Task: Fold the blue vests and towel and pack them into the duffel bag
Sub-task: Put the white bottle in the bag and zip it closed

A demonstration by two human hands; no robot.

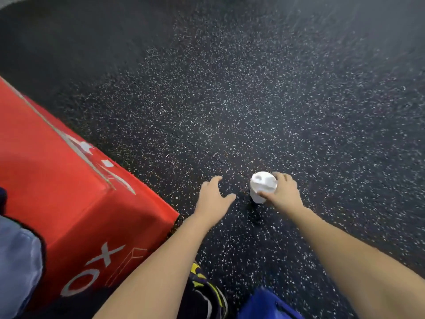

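My right hand (284, 192) grips a white bottle with a lid (262, 186) that stands upright on the dark speckled floor. My left hand (212, 199) hovers just left of the bottle with fingers spread and nothing in it. A piece of blue fabric (266, 305) shows at the bottom edge, between my arms. Light blue cloth (18, 261) lies at the lower left on the red box. No duffel bag is in view.
A large red box with white markings (69, 192) fills the left side. A dark shoe with yellow accents (204, 291) is at the bottom centre. The black speckled rubber floor (253, 88) stretches ahead and to the right.
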